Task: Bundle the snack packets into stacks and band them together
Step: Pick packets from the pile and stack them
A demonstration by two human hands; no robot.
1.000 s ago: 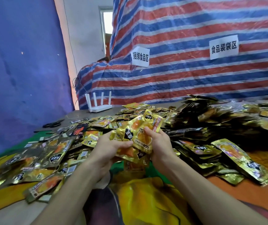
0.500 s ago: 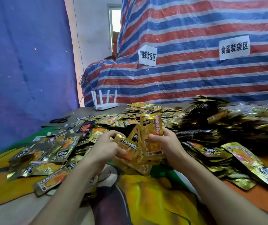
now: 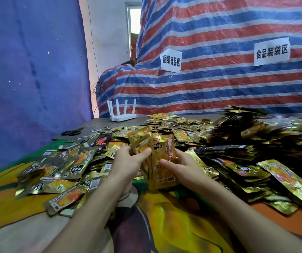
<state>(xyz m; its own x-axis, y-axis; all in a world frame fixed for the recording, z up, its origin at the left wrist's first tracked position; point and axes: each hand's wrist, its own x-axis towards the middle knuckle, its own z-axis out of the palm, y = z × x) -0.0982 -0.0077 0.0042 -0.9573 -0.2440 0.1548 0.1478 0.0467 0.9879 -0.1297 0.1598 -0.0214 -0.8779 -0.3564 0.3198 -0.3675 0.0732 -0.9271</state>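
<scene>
Both hands hold a small stack of gold snack packets (image 3: 162, 154) upright above the table's near middle. My right hand (image 3: 181, 167) grips the stack from the right, thumb across the front packet. My left hand (image 3: 128, 163) holds the left side, where one packet (image 3: 140, 141) tilts out to the left. Loose gold packets (image 3: 69, 167) lie scattered at the left, and a deep heap of packets (image 3: 247, 143) covers the right. No band shows on the stack.
A colourful printed cloth (image 3: 174, 225) covers the table in front of me. Black scissors (image 3: 72, 132) and a white router (image 3: 122, 116) sit at the far left. A striped tarp (image 3: 219, 79) with two paper signs hangs behind; a blue sheet (image 3: 27, 70) closes the left.
The fanned packets have been drawn together into an upright stack between both hands. The hands have moved closer together.
</scene>
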